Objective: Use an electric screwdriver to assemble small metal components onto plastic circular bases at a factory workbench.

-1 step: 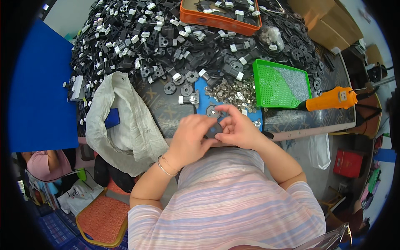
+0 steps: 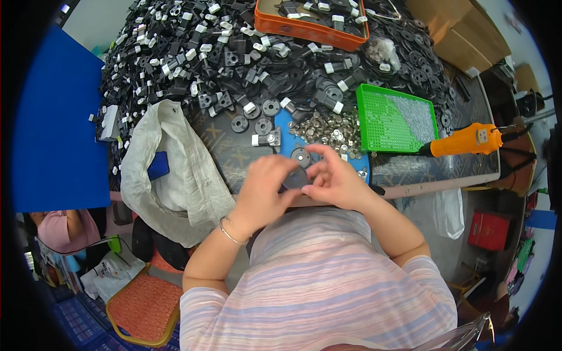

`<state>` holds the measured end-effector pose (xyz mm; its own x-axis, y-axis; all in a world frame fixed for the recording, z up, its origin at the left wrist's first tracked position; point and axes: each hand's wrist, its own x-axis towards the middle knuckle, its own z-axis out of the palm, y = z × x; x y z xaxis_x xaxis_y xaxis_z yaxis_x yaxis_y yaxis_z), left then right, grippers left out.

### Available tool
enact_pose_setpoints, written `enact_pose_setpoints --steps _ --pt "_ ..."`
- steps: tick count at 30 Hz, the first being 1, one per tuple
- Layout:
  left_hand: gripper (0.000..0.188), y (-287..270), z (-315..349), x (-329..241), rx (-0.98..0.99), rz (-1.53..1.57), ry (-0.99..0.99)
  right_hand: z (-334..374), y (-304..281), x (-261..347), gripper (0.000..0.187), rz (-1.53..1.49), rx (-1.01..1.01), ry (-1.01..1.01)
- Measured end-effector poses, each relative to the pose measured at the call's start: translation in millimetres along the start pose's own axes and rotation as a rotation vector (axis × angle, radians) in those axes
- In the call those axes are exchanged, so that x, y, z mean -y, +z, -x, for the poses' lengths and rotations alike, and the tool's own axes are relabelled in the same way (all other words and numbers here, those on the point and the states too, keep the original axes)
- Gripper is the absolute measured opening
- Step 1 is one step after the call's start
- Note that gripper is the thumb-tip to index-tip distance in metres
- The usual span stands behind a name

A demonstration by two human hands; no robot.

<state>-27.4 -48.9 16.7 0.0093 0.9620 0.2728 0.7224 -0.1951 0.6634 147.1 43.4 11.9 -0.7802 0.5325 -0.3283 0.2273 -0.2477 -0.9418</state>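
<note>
Near the table's front edge, my left hand (image 2: 262, 186) and my right hand (image 2: 336, 180) hold a dark round plastic disc (image 2: 294, 178) between their fingertips. The disc is tilted, its rim partly covered by my fingers. Just beyond it, another dark disc with a shiny metal centre (image 2: 301, 157) lies on a blue mat (image 2: 285, 136). Small round metal parts (image 2: 335, 133) are heaped on the mat's far side. Left of the mat lies a black piece with a white end (image 2: 267, 138), near several loose dark discs (image 2: 263, 126).
A big pile of black-and-white plastic parts (image 2: 193, 64) covers the far table, with an orange tray (image 2: 310, 34) on it. At right are a green perforated tray of small silvery pieces (image 2: 387, 140) and an orange electric screwdriver (image 2: 465, 140). A whitish cloth bag (image 2: 140, 152) drapes over the left edge.
The disc has tilted and shifted slightly left between my fingers. My left hand has moved a little to the left; my right hand stays nearly in place.
</note>
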Motion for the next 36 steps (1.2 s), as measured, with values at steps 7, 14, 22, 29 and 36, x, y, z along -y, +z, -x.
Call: enact_pose_setpoints --steps 7,14,22,29,36 --pt "0.049 0 -26 77 -0.14 0.028 -0.242 1 -9 -3 0.072 0.077 -0.096 -0.132" --pt "0.051 0 -32 87 -0.013 0.127 -0.315 11 -14 -9 0.069 0.039 -0.104 -0.135" --pt "0.05 0 -35 71 -0.012 -0.082 -0.294 9 -12 -9 0.068 0.004 -0.097 -0.152" --pt "0.048 -1 -22 64 0.024 0.057 -0.41 11 -12 -12 0.069 0.011 -0.099 -0.187" --pt "0.049 -9 -7 58 0.026 0.048 -0.358 12 -12 -15 0.069 0.008 -0.103 -0.188"
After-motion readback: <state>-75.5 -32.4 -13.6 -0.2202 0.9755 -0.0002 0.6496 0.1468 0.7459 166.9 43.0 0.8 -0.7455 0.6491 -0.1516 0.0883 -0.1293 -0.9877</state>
